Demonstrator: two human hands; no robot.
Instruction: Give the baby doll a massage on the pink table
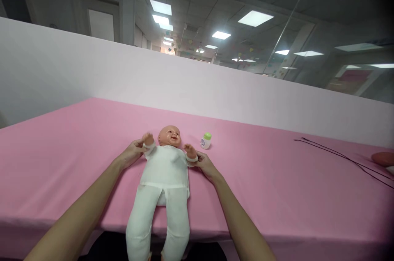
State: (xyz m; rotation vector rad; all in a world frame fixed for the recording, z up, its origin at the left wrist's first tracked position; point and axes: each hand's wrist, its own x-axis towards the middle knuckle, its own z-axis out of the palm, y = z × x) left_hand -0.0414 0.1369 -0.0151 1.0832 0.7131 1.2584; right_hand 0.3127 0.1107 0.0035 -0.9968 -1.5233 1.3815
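Observation:
A baby doll (168, 166) in a white top and white trousers lies on its back on the pink-covered table (261, 183), head away from me and legs over the near edge. My left hand (133, 153) is closed around the doll's arm at the left, by the wrist cuff. On the other side my right hand (205, 164) grips the opposite sleeve near its cuff. Both doll hands point upward, and its face is turned slightly right. Just beyond my right hand stands a small white jar (205, 141) with a green lid.
Thin black cables (341, 155) run across the table at the right, close to a partly visible orange-brown rounded object (382, 159). A white partition (197, 84) rises behind the table, with glass above it. My dark-clothed legs show below the near edge.

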